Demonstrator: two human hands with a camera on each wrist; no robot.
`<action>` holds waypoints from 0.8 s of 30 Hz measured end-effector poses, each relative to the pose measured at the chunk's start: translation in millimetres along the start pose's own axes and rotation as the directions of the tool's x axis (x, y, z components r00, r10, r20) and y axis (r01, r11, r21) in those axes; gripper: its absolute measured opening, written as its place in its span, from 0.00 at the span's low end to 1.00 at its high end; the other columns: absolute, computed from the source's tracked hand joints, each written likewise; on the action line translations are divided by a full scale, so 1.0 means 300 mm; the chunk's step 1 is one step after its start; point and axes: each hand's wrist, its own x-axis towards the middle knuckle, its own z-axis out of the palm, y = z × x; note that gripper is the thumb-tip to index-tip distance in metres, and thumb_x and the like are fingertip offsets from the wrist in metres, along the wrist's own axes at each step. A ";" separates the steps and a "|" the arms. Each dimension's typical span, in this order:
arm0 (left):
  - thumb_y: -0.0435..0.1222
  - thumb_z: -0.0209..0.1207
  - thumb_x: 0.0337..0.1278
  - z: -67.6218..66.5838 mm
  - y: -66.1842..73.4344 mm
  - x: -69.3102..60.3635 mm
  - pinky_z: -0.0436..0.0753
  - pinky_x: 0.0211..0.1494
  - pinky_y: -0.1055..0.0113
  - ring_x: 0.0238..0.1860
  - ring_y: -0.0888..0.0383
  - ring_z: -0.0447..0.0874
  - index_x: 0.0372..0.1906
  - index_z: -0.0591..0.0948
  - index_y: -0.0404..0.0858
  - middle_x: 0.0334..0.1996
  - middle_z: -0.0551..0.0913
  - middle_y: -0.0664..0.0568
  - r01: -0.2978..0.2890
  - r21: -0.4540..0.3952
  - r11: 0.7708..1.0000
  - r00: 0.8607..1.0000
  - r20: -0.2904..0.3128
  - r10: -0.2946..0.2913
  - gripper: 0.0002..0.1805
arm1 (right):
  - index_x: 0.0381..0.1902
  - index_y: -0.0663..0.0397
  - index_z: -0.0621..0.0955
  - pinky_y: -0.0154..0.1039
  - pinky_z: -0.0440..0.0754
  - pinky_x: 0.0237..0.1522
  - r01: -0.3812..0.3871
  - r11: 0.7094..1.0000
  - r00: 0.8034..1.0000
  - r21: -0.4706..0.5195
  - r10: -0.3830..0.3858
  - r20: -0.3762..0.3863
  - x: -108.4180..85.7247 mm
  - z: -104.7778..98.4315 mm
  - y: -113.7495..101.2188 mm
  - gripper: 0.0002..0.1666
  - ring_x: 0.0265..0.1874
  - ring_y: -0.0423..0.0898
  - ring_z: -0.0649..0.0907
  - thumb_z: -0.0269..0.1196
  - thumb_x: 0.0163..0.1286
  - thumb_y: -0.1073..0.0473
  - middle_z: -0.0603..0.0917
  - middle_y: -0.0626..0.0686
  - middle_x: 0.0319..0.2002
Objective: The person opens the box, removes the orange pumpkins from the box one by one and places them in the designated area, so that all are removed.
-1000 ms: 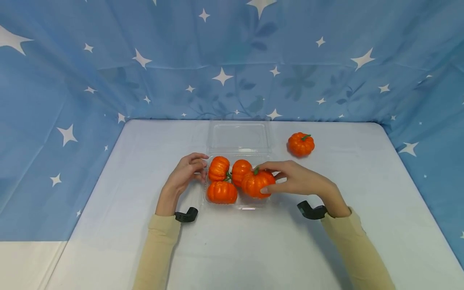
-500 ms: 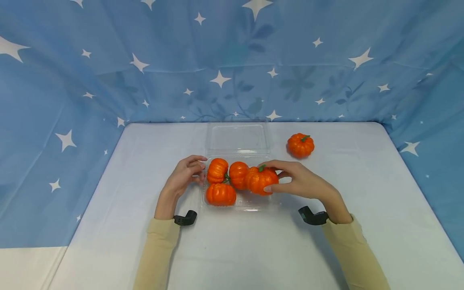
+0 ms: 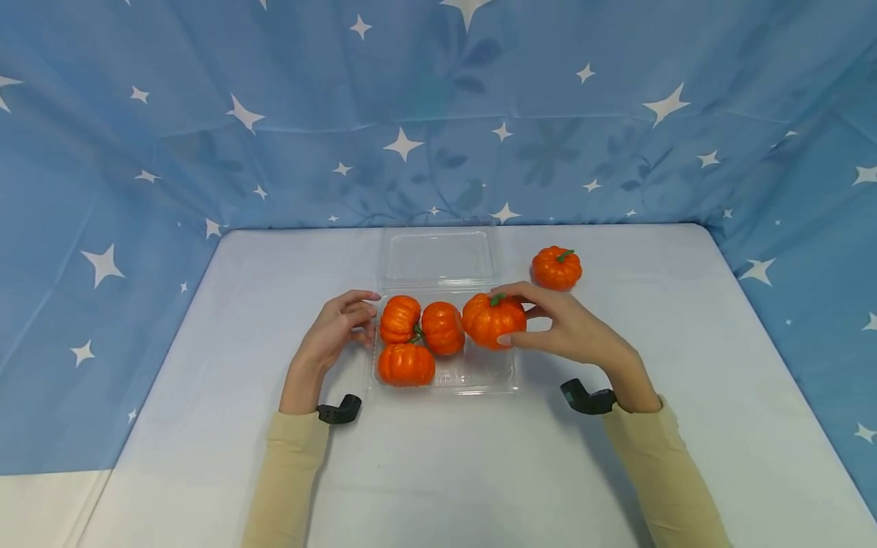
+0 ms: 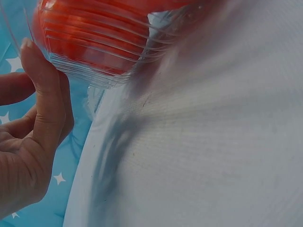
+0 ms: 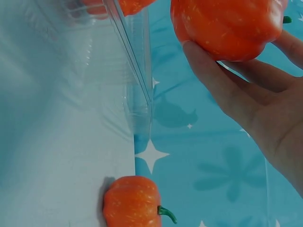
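Note:
My right hand (image 3: pixel 572 323) grips an orange pumpkin (image 3: pixel 493 321) with a green stem, held over the right part of a clear plastic container (image 3: pixel 479 375). In the right wrist view the gripped pumpkin (image 5: pixel 227 28) is above the container's edge, clear of it. Three more pumpkins lie in the container's left and middle: one at upper left (image 3: pixel 400 320), one at lower left (image 3: pixel 406 364), one in the middle (image 3: pixel 443 329). My left hand (image 3: pixel 332 327) is at the container's left wall, fingers relaxed; in the left wrist view a fingertip (image 4: pixel 27 45) is against or beside the clear plastic.
Behind the container's base, its clear lid (image 3: pixel 438 256) lies folded back on the white table (image 3: pixel 438 464). Another orange pumpkin (image 3: pixel 556 268) sits at the back right. A blue curtain with white stars (image 3: pixel 288 91) hangs behind the table.
The gripped pumpkin has risen and shifted right relative to the container, away from the middle pumpkin, uncovering more of the base. My left hand stays beside the container.

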 end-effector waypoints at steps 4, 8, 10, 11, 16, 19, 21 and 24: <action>0.30 0.51 0.74 -0.001 -0.004 0.002 0.83 0.27 0.67 0.25 0.57 0.77 0.66 0.72 0.27 0.29 0.80 0.51 0.002 -0.002 1.000 1.000 -0.004 -0.002 0.20 | 0.66 0.44 0.78 0.49 0.83 0.58 0.000 1.000 1.000 -0.015 -0.001 -0.031 0.000 -0.010 0.000 0.32 0.57 0.46 0.81 0.74 0.65 0.54 0.82 0.47 0.60; 0.30 0.51 0.74 0.003 -0.009 0.002 0.83 0.28 0.67 0.26 0.58 0.76 0.66 0.72 0.27 0.30 0.81 0.52 0.007 -0.001 1.000 1.000 -0.003 -0.007 0.20 | 0.66 0.43 0.78 0.42 0.83 0.59 -0.025 0.999 0.998 -0.032 0.023 -0.061 -0.009 -0.022 0.004 0.33 0.58 0.46 0.81 0.75 0.64 0.53 0.81 0.46 0.61; 0.30 0.51 0.74 0.004 -0.010 0.001 0.83 0.28 0.67 0.26 0.58 0.76 0.66 0.72 0.28 0.30 0.81 0.52 0.004 0.002 1.000 1.000 -0.001 -0.004 0.20 | 0.66 0.43 0.77 0.40 0.83 0.59 -0.035 0.998 0.996 -0.049 0.031 -0.080 -0.013 -0.027 0.007 0.33 0.58 0.46 0.81 0.75 0.64 0.53 0.81 0.46 0.62; 0.30 0.51 0.74 0.003 -0.010 0.001 0.83 0.28 0.67 0.26 0.58 0.76 0.66 0.72 0.28 0.30 0.81 0.51 0.002 0.005 1.000 1.000 -0.002 -0.002 0.20 | 0.66 0.44 0.77 0.40 0.83 0.59 -0.038 0.998 0.996 -0.056 0.033 -0.089 -0.014 -0.029 0.009 0.33 0.58 0.46 0.82 0.75 0.64 0.53 0.81 0.47 0.62; 0.30 0.51 0.74 0.002 -0.009 0.001 0.83 0.28 0.67 0.26 0.58 0.76 0.66 0.72 0.29 0.31 0.81 0.51 0.000 0.014 1.000 1.000 -0.003 0.000 0.20 | 0.65 0.49 0.77 0.51 0.83 0.59 -0.052 0.995 0.990 -0.086 0.040 -0.136 -0.022 -0.040 0.021 0.33 0.57 0.51 0.83 0.75 0.64 0.54 0.81 0.52 0.64; 0.31 0.51 0.74 0.002 -0.007 0.001 0.83 0.28 0.67 0.26 0.57 0.76 0.66 0.73 0.30 0.31 0.81 0.50 0.003 0.015 1.000 1.000 -0.009 -0.003 0.20 | 0.65 0.50 0.77 0.56 0.82 0.60 -0.069 0.992 0.985 -0.105 0.051 -0.165 -0.025 -0.049 0.025 0.33 0.56 0.53 0.83 0.75 0.64 0.55 0.81 0.54 0.63; 0.31 0.51 0.74 -0.001 -0.006 0.001 0.84 0.28 0.67 0.26 0.57 0.76 0.66 0.72 0.30 0.30 0.81 0.50 0.003 0.020 1.000 1.000 -0.011 -0.002 0.20 | 0.66 0.50 0.76 0.56 0.82 0.60 -0.077 0.989 0.982 -0.125 0.054 -0.183 -0.026 -0.055 0.028 0.34 0.55 0.53 0.84 0.75 0.64 0.55 0.81 0.55 0.63; 0.30 0.51 0.74 -0.001 -0.005 0.003 0.84 0.27 0.67 0.25 0.57 0.76 0.65 0.73 0.31 0.30 0.80 0.50 0.005 0.019 1.000 1.000 -0.015 -0.005 0.19 | 0.65 0.50 0.76 0.56 0.83 0.59 -0.078 0.986 0.976 -0.150 0.044 -0.214 -0.033 -0.066 0.030 0.35 0.54 0.53 0.84 0.76 0.62 0.55 0.81 0.55 0.62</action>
